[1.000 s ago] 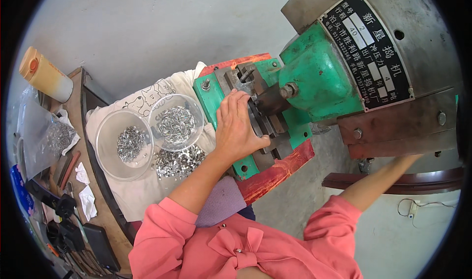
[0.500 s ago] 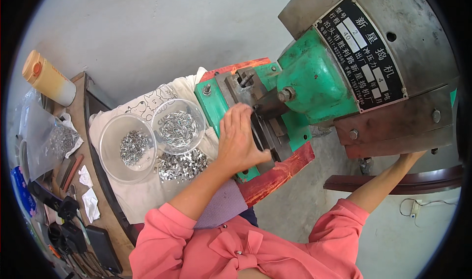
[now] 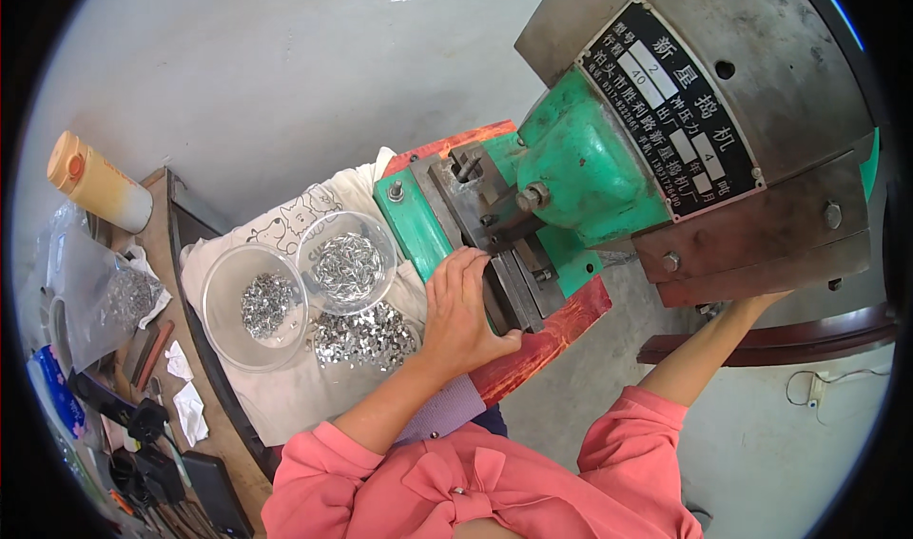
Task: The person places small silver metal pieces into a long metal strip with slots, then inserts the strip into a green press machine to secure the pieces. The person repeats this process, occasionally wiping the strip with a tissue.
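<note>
My left hand [image 3: 463, 313] is at the near left side of the steel die [image 3: 521, 290] on a green bench press [image 3: 590, 163]. Its bent fingertips touch or nearly touch the metal; the thumb stands well apart from them. I see no part between them. Of my right hand, only the wrist [image 3: 766, 303] shows beneath the press's dark lower plate [image 3: 751, 240], which hides the fingers. Left of the press are two clear plastic tubs: one [image 3: 217, 325] has small silvery pieces, the other [image 3: 380, 287] thin silvery ones. A heap of small metal pieces [image 3: 366, 337] lies beside them.
A pale printed cloth [image 3: 266, 411] lies under the tubs. At the left, a wooden table [image 3: 233, 472] bears an orange-capped bottle [image 3: 105, 182], a clear bag [image 3: 90, 297], crumpled tissues [image 3: 190, 413] and several tools. The press base stands on a red, worn board [image 3: 547, 349].
My left hand has drawn a little nearer along the die, uncovering more of the metal beyond its fingertips. The view has shifted slightly. My right arm still reaches under the plate.
</note>
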Available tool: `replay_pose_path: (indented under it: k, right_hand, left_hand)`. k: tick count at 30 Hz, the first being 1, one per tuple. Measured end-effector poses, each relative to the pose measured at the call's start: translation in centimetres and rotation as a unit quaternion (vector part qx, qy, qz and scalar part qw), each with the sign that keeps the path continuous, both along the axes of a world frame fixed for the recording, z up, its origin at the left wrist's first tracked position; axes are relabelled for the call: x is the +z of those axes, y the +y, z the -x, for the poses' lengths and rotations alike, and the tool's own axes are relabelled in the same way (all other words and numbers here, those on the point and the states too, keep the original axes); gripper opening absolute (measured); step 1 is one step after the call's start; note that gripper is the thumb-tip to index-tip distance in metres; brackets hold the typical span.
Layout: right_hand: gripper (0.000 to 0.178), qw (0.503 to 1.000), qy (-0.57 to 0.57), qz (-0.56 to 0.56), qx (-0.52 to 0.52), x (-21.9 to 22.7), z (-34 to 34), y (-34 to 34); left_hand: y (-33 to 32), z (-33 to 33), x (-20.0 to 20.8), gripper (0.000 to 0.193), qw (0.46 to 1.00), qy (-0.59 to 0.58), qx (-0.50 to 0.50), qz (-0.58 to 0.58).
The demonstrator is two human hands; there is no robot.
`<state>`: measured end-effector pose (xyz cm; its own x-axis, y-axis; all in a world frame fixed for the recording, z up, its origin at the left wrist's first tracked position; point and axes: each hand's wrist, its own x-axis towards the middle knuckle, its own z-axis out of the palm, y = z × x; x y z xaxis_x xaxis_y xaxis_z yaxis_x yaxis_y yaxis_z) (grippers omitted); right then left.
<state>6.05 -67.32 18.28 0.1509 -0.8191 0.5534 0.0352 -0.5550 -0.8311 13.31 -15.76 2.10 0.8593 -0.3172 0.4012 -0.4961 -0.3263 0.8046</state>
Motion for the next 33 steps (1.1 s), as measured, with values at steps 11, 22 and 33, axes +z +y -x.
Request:
replay_pose_path:
  k: [11,22,33]
  right_hand:
    - [0.025,0.899,0.235,-0.174,0.325,-14.0,-2.6,29.8]
    - [0.011,0.783,0.358,-0.188,0.473,-11.5,-5.0,30.7]
    - [0.016,0.749,0.379,-0.256,0.479,-11.1,-5.3,28.9]
  left_hand:
    - [1.2,1.0,-0.5,0.110,0.999,0.028,-0.027,0.014]
    - [2.2,3.1,0.3,0.096,0.997,0.065,-0.032,0.020]
    - [0.7,0.9,0.3,0.104,0.996,0.079,-0.033,0.032]
